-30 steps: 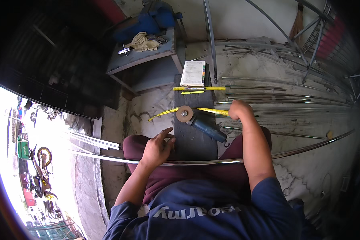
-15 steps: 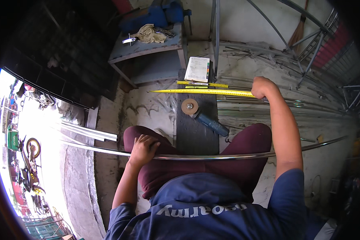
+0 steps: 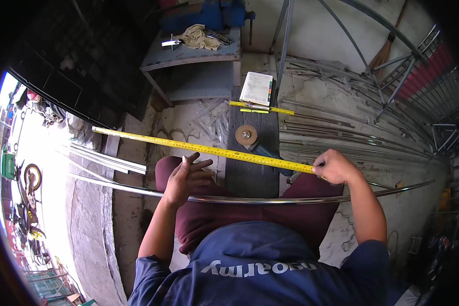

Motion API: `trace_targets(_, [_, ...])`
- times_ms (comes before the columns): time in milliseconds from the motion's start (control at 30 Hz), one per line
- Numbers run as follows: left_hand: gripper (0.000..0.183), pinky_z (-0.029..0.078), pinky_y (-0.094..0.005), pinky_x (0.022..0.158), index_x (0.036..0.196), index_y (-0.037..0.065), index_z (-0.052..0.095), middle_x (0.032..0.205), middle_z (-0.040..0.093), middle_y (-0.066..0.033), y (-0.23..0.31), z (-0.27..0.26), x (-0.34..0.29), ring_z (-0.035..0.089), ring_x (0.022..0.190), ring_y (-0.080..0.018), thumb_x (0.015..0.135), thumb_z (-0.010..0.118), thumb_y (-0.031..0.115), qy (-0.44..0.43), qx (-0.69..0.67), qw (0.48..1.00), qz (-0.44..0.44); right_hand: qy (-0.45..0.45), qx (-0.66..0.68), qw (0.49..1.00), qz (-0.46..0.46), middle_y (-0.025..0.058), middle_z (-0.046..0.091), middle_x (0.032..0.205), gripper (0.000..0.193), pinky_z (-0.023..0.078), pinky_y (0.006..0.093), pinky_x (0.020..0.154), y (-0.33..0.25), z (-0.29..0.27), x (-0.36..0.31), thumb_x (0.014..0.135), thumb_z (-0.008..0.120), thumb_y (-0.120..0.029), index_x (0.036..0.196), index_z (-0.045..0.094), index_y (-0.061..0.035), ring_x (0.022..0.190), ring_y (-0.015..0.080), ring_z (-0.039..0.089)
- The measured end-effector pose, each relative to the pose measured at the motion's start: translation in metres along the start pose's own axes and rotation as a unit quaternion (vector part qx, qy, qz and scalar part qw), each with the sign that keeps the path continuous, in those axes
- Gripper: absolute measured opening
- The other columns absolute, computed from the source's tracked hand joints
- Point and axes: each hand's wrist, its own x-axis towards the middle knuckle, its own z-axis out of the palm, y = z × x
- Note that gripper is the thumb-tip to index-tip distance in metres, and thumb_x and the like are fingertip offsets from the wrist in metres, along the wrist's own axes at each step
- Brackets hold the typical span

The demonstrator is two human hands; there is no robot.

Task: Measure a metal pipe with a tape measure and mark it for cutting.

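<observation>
My right hand pinches a yellow measuring tape near its right end; its far end juts out past my left knee. No tape case shows. My left hand is just under the tape, empty, its fingers spread and raised. Across my thighs lies a long shiny metal tube, below both hands. On the dark board between my knees rests an angle grinder with a tan disc; the tape crosses in front of its blue body.
Beyond the grinder are a notebook and a short yellow measuring strip. A metal stand bears a blue vise and a cloth. Several metal rods lie on the floor at right, and white tubes at left.
My right hand has drawn the measuring tape nearer to me, and its free end now reaches much farther left. My left hand has lifted off the thigh and tube, fingers opening.
</observation>
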Motion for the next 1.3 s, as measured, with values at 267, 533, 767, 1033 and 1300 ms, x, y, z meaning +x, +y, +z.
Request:
trace_targets(267, [0.037, 0.06, -0.0351, 0.086, 0.129, -0.005, 0.058, 0.117, 0.071, -0.0192, -0.042, 0.017, 0.006, 0.074, 0.101, -0.0269, 0.114, 0.044, 0.026, 0.108, -0.051, 0.991, 0.058, 0.037, 0.022, 0.999, -0.015, 0.0236, 0.074, 0.086, 0.022, 0.057, 0.044, 0.078, -0.044, 0.068, -0.038, 0.095, 0.07, -0.02, 0.107, 0.08, -0.0047, 0.081, 0.0405, 0.072])
trace_targets(533, [0.027, 0.061, -0.0377, 0.084, 0.116, -0.004, 0.06, 0.103, 0.073, -0.0185, -0.037, 0.026, -0.018, 0.075, 0.096, -0.0293, 0.111, 0.043, 0.017, 0.077, -0.084, 0.992, 0.048, 0.061, 0.028, 0.998, -0.004, 0.022, 0.074, 0.085, 0.021, 0.057, 0.0475, 0.081, -0.043, 0.082, -0.05, 0.095, 0.068, -0.021, 0.1, 0.08, -0.005, 0.082, 0.0411, 0.072])
trace_targets(767, [0.03, 0.059, -0.0323, 0.067, 0.101, -0.001, 0.064, 0.083, 0.073, -0.0159, -0.029, 0.006, -0.026, 0.072, 0.069, -0.0229, 0.11, 0.057, 0.027, 0.099, 0.036, 0.994, 0.034, 0.092, 0.012, 0.994, -0.06, 0.022, 0.074, 0.088, 0.021, 0.057, 0.0481, 0.082, -0.045, 0.096, -0.052, 0.094, 0.068, -0.02, 0.102, 0.079, -0.004, 0.084, 0.0419, 0.072])
trace_targets(1033, [0.02, 0.048, -0.0266, 0.062, 0.107, 0.007, 0.063, 0.084, 0.063, -0.002, 0.068, -0.181, -0.036, 0.06, 0.074, -0.0137, 0.108, 0.06, 0.027, 0.3, -0.058, 0.935, 0.182, 0.045, 0.011, 0.998, -0.052, 0.0222, 0.075, 0.095, 0.023, 0.057, 0.044, 0.083, 0.036, 0.046, -0.072, 0.093, 0.072, -0.02, 0.106, 0.077, -0.0013, 0.089, 0.0381, 0.073])
trace_targets(1300, [0.017, 0.047, -0.0216, 0.063, 0.1, 0.009, 0.071, 0.084, 0.066, 0.0024, 0.113, -0.386, -0.107, 0.056, 0.072, -0.0073, 0.105, 0.068, 0.025, 0.362, -0.115, 0.898, 0.224, 0.011, -0.021, 0.999, 0.041, 0.0195, 0.077, 0.093, 0.023, 0.057, 0.0401, 0.082, 0.079, -0.007, -0.075, 0.09, 0.074, -0.018, 0.105, 0.079, -0.0011, 0.084, 0.0319, 0.074])
